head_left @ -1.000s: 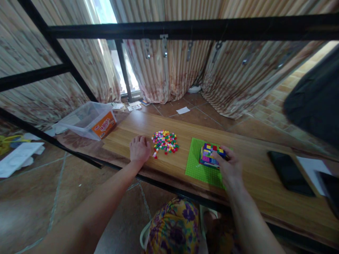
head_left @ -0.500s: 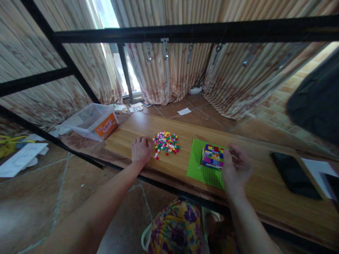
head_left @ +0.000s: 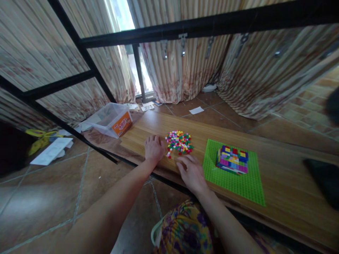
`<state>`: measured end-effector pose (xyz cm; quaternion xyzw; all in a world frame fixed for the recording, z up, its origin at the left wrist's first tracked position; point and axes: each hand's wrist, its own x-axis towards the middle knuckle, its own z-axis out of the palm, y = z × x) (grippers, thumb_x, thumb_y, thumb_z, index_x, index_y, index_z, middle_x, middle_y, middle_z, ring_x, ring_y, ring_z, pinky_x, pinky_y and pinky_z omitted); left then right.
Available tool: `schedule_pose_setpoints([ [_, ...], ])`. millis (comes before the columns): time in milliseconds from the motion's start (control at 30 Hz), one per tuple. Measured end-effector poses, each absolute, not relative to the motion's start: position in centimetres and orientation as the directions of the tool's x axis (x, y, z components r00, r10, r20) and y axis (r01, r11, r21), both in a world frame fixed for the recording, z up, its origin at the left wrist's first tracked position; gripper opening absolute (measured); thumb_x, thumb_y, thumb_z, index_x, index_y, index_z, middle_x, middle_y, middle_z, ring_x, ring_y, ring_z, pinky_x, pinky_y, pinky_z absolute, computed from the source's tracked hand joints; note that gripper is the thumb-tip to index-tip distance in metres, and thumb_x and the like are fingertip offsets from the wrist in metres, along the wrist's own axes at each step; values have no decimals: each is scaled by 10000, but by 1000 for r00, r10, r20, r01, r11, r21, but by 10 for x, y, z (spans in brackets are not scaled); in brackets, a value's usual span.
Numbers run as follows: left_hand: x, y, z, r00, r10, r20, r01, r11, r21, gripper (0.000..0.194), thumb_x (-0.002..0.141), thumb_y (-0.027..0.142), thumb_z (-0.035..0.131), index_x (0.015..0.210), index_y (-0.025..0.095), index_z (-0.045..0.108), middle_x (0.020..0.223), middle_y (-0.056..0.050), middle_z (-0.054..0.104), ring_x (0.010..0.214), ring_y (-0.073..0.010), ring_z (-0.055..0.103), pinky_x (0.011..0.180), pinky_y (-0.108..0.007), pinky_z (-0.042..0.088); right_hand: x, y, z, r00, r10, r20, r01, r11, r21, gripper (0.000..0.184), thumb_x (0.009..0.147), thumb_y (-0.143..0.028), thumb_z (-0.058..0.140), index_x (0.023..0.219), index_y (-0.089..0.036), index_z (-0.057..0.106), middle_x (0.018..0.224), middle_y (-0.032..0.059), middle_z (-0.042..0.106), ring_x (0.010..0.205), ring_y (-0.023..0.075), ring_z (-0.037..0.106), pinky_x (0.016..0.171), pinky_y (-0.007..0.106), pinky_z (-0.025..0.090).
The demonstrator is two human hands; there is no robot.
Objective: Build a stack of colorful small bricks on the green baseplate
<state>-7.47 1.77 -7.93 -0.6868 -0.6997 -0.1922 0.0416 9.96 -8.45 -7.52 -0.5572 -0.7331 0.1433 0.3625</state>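
Resting palm-down on the desk (head_left: 286, 187), the left hand (head_left: 154, 148) sits just beside the left edge of the bricks (head_left: 179, 141), its fingers bent; its underside is hidden, so I cannot tell whether it grasps anything. The right hand (head_left: 192, 173) is at the near side of the bricks, its fingers loosely curled and pointing toward the left hand; whether a brick is pinched there I cannot tell. The bricks lie in a loose, many-coloured heap, with a few strays trailing off its near left edge. To the right, well apart from the heap, a green baseplate (head_left: 243, 188) lies flat on the desk and bears a boxy model (head_left: 233, 160) of purple, blue, yellow and red pieces. A dark phone (head_left: 323, 180) lies farther right. A clear tub (head_left: 109, 130) with an orange label (head_left: 122, 127) stands near the desk's left end. Beyond, striped curtains (head_left: 169, 77) hang down to the floor (head_left: 230, 110).
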Motion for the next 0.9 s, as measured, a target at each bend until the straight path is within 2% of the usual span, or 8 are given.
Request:
schedule_pose_setpoints([
  [233,-75,17,-79,-47,945,325,978,-22,206,316,937,278,476,1156,140,658,1210,-140,675,1155,-313,571,986,-439,430,62,-62,-74,-46,959,281,827,194,-528,137,910,-323,655,964,-228,737,973,74,693,950,253,589,860,373,448],
  [400,-76,17,-78,-46,945,323,977,-25,212,317,931,274,476,1161,147,654,1197,-145,678,1153,-313,574,985,-439,430,52,-57,-77,-43,966,256,859,167,-484,135,933,-287,629,886,-224,739,963,82,694,953,244,587,868,372,424],
  [600,-77,19,-79,-53,947,318,971,-25,236,336,919,278,477,1170,148,657,1217,-147,671,1158,-324,573,992,-446,431,67,-63,-75,-11,952,307,785,198,-586,203,966,-269,564,828,-222,705,876,83,698,877,247,615,807,370,450],
  [767,-78,20,-79,-48,942,332,972,-32,232,345,915,279,470,1173,146,658,1229,-148,666,1151,-326,573,997,-448,431,94,-79,-58,93,924,372,613,241,-752,215,971,-292,516,880,-229,700,856,58,723,804,212,650,757,332,486],
  [900,-77,21,-77,-43,946,322,975,-30,218,353,921,285,459,1172,141,661,1233,-157,662,1156,-327,570,998,-452,435,122,-93,-45,184,913,363,515,225,-827,234,961,-338,523,920,-222,722,888,55,751,811,202,682,765,324,512],
])
